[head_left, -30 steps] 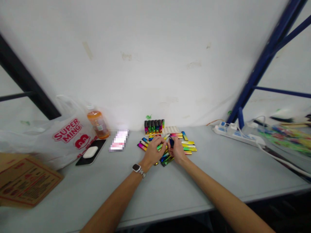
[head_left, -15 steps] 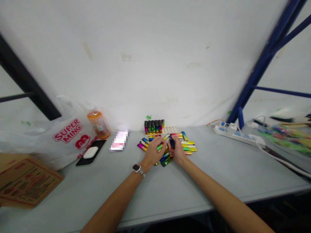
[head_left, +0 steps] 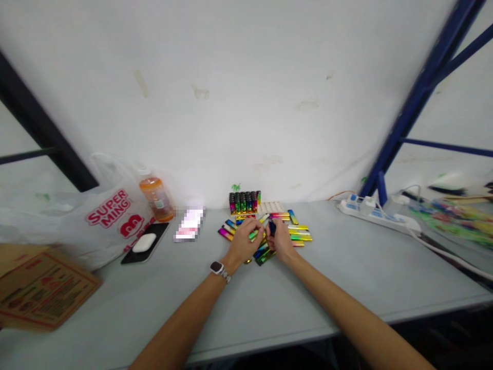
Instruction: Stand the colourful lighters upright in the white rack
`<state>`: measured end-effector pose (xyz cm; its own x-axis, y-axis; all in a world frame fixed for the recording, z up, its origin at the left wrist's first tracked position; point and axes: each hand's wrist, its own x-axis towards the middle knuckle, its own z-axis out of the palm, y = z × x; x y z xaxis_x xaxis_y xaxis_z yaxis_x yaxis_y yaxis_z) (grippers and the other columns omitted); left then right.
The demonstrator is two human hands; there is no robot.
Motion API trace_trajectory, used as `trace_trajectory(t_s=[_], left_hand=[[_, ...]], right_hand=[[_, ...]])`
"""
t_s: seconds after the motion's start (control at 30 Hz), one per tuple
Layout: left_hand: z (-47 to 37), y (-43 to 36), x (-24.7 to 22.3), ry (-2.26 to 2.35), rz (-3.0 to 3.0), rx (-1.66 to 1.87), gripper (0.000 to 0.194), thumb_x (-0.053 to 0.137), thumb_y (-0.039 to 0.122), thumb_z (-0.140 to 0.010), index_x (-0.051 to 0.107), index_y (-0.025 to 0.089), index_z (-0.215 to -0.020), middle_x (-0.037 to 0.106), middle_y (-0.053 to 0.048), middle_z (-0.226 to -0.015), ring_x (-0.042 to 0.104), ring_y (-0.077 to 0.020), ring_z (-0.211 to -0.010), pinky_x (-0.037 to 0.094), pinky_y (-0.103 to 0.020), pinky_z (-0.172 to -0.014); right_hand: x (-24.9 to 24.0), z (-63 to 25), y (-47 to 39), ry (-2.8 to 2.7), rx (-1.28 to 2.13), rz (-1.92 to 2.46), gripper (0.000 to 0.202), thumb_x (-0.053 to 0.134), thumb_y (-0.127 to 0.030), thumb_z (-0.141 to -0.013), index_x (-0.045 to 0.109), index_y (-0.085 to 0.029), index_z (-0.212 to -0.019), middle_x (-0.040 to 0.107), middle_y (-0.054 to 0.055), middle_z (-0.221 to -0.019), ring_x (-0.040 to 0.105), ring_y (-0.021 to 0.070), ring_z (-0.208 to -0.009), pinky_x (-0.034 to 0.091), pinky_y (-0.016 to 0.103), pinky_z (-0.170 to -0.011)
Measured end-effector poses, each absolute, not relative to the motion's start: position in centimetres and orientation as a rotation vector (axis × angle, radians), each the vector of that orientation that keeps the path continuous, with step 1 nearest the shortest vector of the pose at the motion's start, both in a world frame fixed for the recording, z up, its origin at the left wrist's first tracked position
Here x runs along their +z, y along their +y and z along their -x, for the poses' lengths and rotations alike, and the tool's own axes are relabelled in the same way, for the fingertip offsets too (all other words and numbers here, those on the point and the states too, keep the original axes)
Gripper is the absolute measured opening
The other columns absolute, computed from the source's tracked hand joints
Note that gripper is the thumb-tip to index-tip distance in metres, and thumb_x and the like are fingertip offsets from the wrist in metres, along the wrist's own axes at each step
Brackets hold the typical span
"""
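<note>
Moved: fingers of the right hand (head_left: 282, 240) shift slightly about a dark piece (head_left: 272, 227), which shows less than half a second ago; the left hand (head_left: 244, 240) and the loose pieces (head_left: 300, 227) stay where they were.
Right hand: curled inward, fingers closed round the dark piece, which shows only as a small blue-black patch over the pile; its full shape is hidden.
Left hand: thumb and fingertips bent close together over the pile; whether they grip anything, I cannot tell.
Loose pieces: slim, mirror-bright bars lying fanned on the table (head_left: 246, 318), beneath and around both hands; gold, green, blue, magenta and red, some blending colours along one length.
Upright pieces (head_left: 243, 204): packed in rows beyond the hands, near the wall; black tops, glossy bodies in magenta, green, blue and yellow.
Tray (head_left: 271, 207): off-white, patterned with a small grid, just right of the upright pieces.
Left wrist: a watch (head_left: 216, 267) on a metal strap.
</note>
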<state>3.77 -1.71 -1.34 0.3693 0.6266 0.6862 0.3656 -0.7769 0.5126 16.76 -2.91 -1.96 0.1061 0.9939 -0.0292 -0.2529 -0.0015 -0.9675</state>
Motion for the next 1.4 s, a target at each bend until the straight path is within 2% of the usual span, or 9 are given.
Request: trace_trajectory(t_s=[0.33,0.6,0.73,0.87,1.13,1.27,1.4], left_hand=[[-3.7,-1.7,-1.4,0.895,-2.368,1.353,0.017,0.049,0.018,-0.092,0.057,0.019,-0.077,0.06,-0.003,-0.08,0.056,-0.0175,-0.082,0.045,-0.031,-0.08],[-3.7,-1.6,-1.6,0.9,-2.371,1.347,0.017,0.049,0.018,-0.093,0.058,0.019,-0.078,0.061,-0.004,-0.082,0.056,-0.0177,-0.083,0.045,-0.031,-0.079],[-3.6,-1.3,-1.8,0.916,-2.367,1.338,0.015,0.05,0.019,-0.092,0.057,0.019,-0.079,0.061,-0.003,-0.083,0.056,-0.0176,-0.083,0.046,-0.031,-0.079],[-3.5,-0.9,-2.2,0.932,-2.367,1.307,0.015,0.05,0.02,-0.093,0.058,0.019,-0.08,0.06,-0.004,-0.084,0.056,-0.018,-0.085,0.046,-0.032,-0.081],[-3.4,-0.6,-2.6,0.945,-2.373,1.286,0.015,0.05,0.02,-0.092,0.057,0.019,-0.079,0.062,-0.005,-0.086,0.057,-0.0195,-0.087,0.047,-0.035,-0.082],[-3.4,-0.6,-2.5,0.958,-2.361,1.302,0.015,0.05,0.02,-0.091,0.057,0.019,-0.077,0.062,-0.005,-0.083,0.057,-0.0196,-0.086,0.047,-0.034,-0.08],[-3.3,-0.7,-2.5,0.955,-2.359,1.289,0.015,0.05,0.02,-0.091,0.058,0.019,-0.078,0.062,-0.005,-0.084,0.057,-0.0196,-0.087,0.047,-0.034,-0.081]], right_hand=[[-2.4,-16.9,-2.6,-0.971,1.233,1.069,0.043,0.035,-0.049,-0.086,0.041,-0.024,-0.052,0.03,-0.006,-0.037,0.02,0.0087,-0.032,0.013,0.023,-0.034],[-2.5,-17.1,-2.5,-0.915,1.374,0.949,0.051,0.036,-0.063,-0.085,0.043,-0.023,-0.054,0.023,-0.008,-0.038,0.017,0.0077,-0.033,0.012,0.022,-0.035],[-2.0,-17.4,-2.5,-0.95,1.391,0.86,0.051,0.038,-0.067,-0.083,0.05,-0.021,-0.063,0.031,-0.007,-0.042,0.022,0.008,-0.035,0.016,0.023,-0.036],[-2.0,-17.6,-2.2,-1.008,1.203,0.931,0.043,0.051,-0.063,-0.08,0.055,-0.021,-0.076,0.044,-0.006,-0.051,0.035,0.0104,-0.041,0.026,0.024,-0.039],[-2.7,-18.3,-1.4,-1.191,1.014,0.965,0.038,0.068,-0.055,-0.076,0.057,-0.021,-0.088,0.056,-0.004,-0.065,0.05,0.0131,-0.056,0.041,0.024,-0.051],[-2.7,-19.5,-1.0,-1.312,0.838,0.973,0.032,0.072,-0.045,-0.075,0.06,-0.019,-0.091,0.064,-0.001,-0.072,0.058,0.0152,-0.067,0.043,0.025,-0.061],[-2.1,-20.8,-0.4,-1.451,0.672,1.008,0.026,0.07,-0.037,-0.077,0.062,-0.019,-0.095,0.067,0.0,-0.076,0.059,0.0156,-0.07,0.042,0.026,-0.064]])
